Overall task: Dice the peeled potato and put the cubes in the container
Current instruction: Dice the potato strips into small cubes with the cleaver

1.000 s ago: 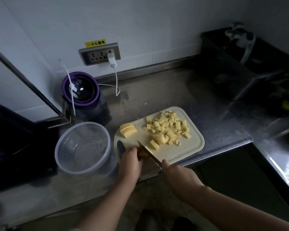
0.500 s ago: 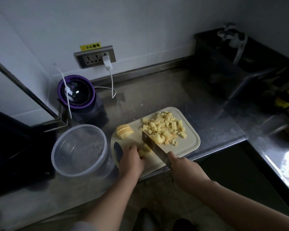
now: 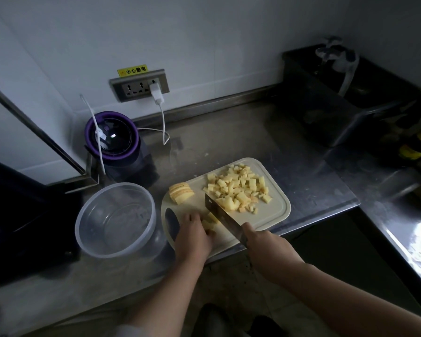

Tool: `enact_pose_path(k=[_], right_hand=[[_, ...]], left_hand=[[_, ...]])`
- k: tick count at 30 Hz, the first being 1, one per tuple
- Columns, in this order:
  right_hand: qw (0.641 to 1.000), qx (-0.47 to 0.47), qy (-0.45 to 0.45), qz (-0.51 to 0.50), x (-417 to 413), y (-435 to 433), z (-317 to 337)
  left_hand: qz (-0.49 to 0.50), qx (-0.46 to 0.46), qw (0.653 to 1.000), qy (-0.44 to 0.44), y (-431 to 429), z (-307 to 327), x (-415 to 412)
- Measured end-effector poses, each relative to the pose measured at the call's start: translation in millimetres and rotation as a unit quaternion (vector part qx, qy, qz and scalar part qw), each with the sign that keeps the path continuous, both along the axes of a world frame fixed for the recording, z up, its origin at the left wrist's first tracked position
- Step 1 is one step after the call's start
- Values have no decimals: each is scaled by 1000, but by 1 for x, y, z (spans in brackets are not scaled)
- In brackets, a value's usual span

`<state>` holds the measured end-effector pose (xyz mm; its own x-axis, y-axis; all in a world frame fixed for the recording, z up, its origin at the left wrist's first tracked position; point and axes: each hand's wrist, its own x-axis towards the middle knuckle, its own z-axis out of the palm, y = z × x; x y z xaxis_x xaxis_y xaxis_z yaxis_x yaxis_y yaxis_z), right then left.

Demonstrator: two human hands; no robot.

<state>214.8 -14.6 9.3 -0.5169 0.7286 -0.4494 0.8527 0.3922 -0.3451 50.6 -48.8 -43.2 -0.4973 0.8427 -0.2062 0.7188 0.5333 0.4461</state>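
Steel counter (image 3: 229, 142), left hand (image 3: 192, 235) curled on potato strips (image 3: 209, 223), right hand (image 3: 267, 249) wrapped round knife (image 3: 220, 211)

**Steel counter, front to back**

Here is the grey stainless-steel counter (image 3: 229, 142), running along the white wall and turning a corner at the right, where light glares off the far wing. Near the front edge lies a cream rectangular plastic cutting board (image 3: 275, 215) with rounded corners, set at a slant. Just beside it on the left stands a clear round plastic container (image 3: 114, 222). Behind the container, by the wall, sits a dark round appliance with a purple rim (image 3: 112, 139), and a thin white cable (image 3: 167, 137) loops on the steel next to it. At the far right is a dark rectangular tub (image 3: 326, 105).
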Motion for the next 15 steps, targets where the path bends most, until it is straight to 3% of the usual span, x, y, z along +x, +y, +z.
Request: enact_pose_path(k=[15], right_hand=[[1000, -7, -7, 1, 1, -5, 5]], left_hand=[[-9, -14, 1000, 9, 6, 5, 3]])
